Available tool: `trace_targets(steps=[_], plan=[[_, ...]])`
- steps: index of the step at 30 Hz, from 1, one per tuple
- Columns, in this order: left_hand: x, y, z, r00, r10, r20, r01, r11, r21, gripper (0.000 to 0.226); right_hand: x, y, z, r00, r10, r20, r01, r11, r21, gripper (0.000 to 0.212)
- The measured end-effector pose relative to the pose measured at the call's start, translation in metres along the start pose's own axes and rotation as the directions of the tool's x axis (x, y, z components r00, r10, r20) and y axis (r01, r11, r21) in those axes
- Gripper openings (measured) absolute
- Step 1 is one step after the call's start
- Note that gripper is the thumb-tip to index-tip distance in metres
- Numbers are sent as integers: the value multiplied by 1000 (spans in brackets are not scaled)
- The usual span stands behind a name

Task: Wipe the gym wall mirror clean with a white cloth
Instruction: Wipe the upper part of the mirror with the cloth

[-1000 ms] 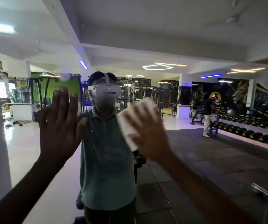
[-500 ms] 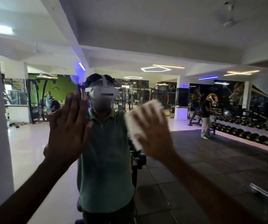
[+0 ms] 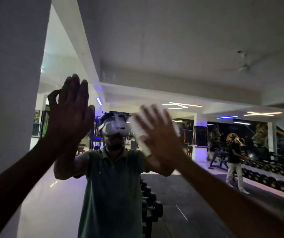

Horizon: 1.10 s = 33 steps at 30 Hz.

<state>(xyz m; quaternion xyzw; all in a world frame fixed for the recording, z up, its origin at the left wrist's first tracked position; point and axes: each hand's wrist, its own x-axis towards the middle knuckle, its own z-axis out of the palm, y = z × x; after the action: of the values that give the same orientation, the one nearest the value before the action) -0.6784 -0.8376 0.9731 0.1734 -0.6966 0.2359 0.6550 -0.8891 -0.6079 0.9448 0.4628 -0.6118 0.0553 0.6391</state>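
The right hand, fingers spread and straight, presses the white cloth flat against the mirror at head height; it is motion-blurred. The left hand lies open, palm on the glass just beside it. Reflected behind stand the person's green shirt, a dumbbell rack, and another person farther right.
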Motion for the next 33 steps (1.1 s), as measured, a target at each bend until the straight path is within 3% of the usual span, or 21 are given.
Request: trace_targets(steps=[2,3,5,7,8,9,11,12,13,15,18,19,21,22,23,24,25,27,29,30,33], plan=[[-4,-4,8,999,28,-23,-28,999,-34,71,1,62,-3,969,244,-50,-247,967,-64,65],[-6,-7,11,998,47,-33,-49,998,-42,71,1,91,-6,906,413,-91,-421,903,-84,65],[-7,-10,15,997,68,-42,-70,997,-46,72,10,122,-10,676,725,-132,-732,682,-7,72],[-7,-12,17,997,63,-49,-65,997,-45,71,36,97,-10,510,842,-177,-849,526,54,73],[-6,-13,17,997,61,-49,-63,997,-47,71,50,66,-11,540,820,-192,-829,557,47,72],[-6,-13,17,997,63,-47,-65,997,-51,71,59,29,-10,655,734,-179,-743,669,22,74],[-7,-14,17,996,72,-52,-75,996,-49,71,67,-39,-9,933,352,-80,-353,936,5,78],[-7,-15,16,996,74,-52,-76,996,-44,70,68,-52,-10,986,161,-45,-161,987,3,77],[-8,-15,15,996,73,-48,-75,996,-43,70,69,-46,-11,999,34,-42,-34,999,-3,75],[-8,-17,14,996,79,-43,-81,996,-36,70,71,-6,-12,998,-17,-66,15,999,-30,71],[-5,-21,14,994,104,-45,-105,994,-20,70,76,70,-17,959,263,-103,-272,958,-87,71],[-4,-23,14,993,109,-48,-110,994,-18,70,79,90,-19,902,409,-136,-421,905,-69,71],[-3,-24,11,994,103,-46,-104,994,-32,71,95,103,-22,697,694,-179,-699,714,47,73],[-1,-24,9,994,97,-46,-99,994,-41,71,108,95,-22,601,775,-193,-774,625,101,76],[0,-24,8,994,98,-47,-100,994,-45,71,121,76,-22,573,793,-206,-792,601,110,78],[2,-24,6,994,104,-45,-106,994,-40,72,130,50,-22,630,748,-209,-748,657,95,79],[4,-25,3,993,113,-40,-114,993,-28,72,135,18,-19,749,636,-184,-637,768,61,79],[6,-31,1,989,145,-35,-145,989,-11,71,130,-34,-12,961,247,-120,-249,968,1,76],[4,-38,1,982,186,-41,-186,982,5,69,127,-33,-12,996,-32,-83,33,999,10,71],[3,-41,2,979,202,-37,-202,979,16,69,130,-15,-13,991,-86,-102,89,996,17,68],[0,-46,3,976,213,-36,-212,977,25,68,136,60,-18,983,106,-148,-113,993,-43,67]])
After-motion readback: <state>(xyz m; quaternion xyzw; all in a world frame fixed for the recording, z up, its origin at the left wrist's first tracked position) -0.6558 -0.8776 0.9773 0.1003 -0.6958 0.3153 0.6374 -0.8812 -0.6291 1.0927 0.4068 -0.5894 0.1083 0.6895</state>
